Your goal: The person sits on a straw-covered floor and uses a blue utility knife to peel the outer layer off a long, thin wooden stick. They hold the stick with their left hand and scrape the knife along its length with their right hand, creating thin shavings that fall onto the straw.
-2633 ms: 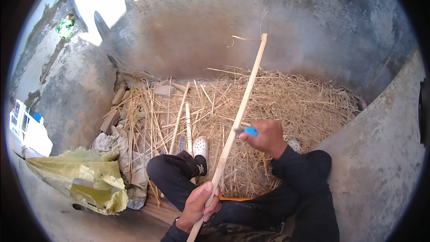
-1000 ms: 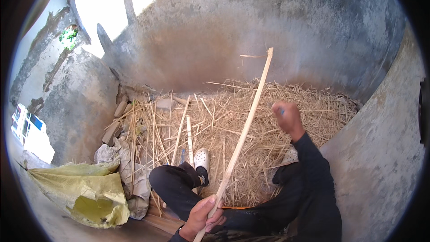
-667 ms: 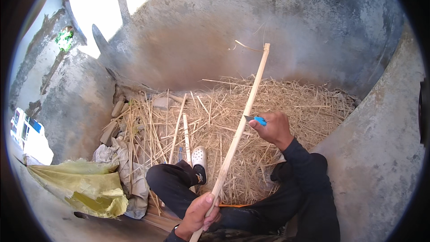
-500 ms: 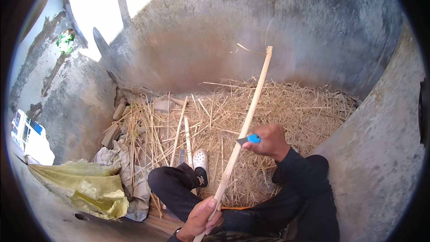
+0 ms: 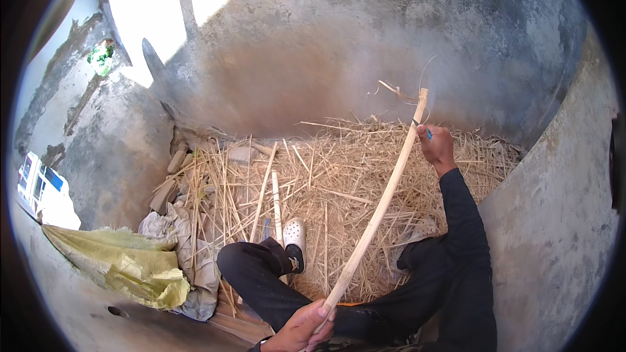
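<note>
Gripping the near end of a long pale stick [image 5: 381, 199], the left hand [image 5: 301, 327] clamps tight while the right hand [image 5: 436, 145], closed on a blue-handled tool [image 5: 427, 133], works its far tip over straw [image 5: 339, 182].

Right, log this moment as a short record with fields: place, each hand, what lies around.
place: concrete corner heaped with straw shavings
left hand: grips the lower end of the long pale stick
right hand: arm stretched out near the stick's top end, holding a blue-handled tool by it
stick: slants up from lower left to upper right, thin curl at its tip
legs: dark trousers, white clog on the straw
around: yellow-green sack at left
</note>
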Motion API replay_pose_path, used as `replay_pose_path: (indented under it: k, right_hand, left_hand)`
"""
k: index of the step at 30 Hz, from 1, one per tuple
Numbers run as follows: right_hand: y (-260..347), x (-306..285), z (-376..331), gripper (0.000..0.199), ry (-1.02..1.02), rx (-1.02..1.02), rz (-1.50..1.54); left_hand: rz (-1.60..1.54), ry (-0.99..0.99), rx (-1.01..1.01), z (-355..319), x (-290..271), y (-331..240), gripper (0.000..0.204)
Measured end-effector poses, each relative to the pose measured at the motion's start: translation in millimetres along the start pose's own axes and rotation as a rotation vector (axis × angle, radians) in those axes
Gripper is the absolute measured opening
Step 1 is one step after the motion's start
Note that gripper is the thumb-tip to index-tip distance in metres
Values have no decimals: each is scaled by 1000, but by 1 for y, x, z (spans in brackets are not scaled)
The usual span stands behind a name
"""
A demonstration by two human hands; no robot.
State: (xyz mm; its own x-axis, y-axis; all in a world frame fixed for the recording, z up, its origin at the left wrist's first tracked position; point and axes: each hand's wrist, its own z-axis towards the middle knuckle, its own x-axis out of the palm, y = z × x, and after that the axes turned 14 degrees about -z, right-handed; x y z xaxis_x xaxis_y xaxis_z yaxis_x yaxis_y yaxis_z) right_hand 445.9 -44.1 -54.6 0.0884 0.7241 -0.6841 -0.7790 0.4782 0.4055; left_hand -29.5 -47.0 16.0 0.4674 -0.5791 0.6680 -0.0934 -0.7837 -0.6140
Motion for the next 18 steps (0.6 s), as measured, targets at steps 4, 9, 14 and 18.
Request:
replay_pose_path:
  k: [4, 9, 14, 18]
  right_hand:
    - [-57, 13, 20, 83, -1, 197, -112]
    - [-84, 8, 17, 83, -24, 390, -242]
    - [-59, 1, 6, 75, 121, 388, 49]
    - [36, -26, -23, 66, 107, -8, 259]
  left_hand:
    - [13, -14, -48, 2, 1, 1, 26]
    - [-35, -13, -81, 9, -6, 8, 25]
    - [-119, 77, -39, 21, -11, -2, 30]
    - [-183, 38, 25, 17, -15, -11, 31]
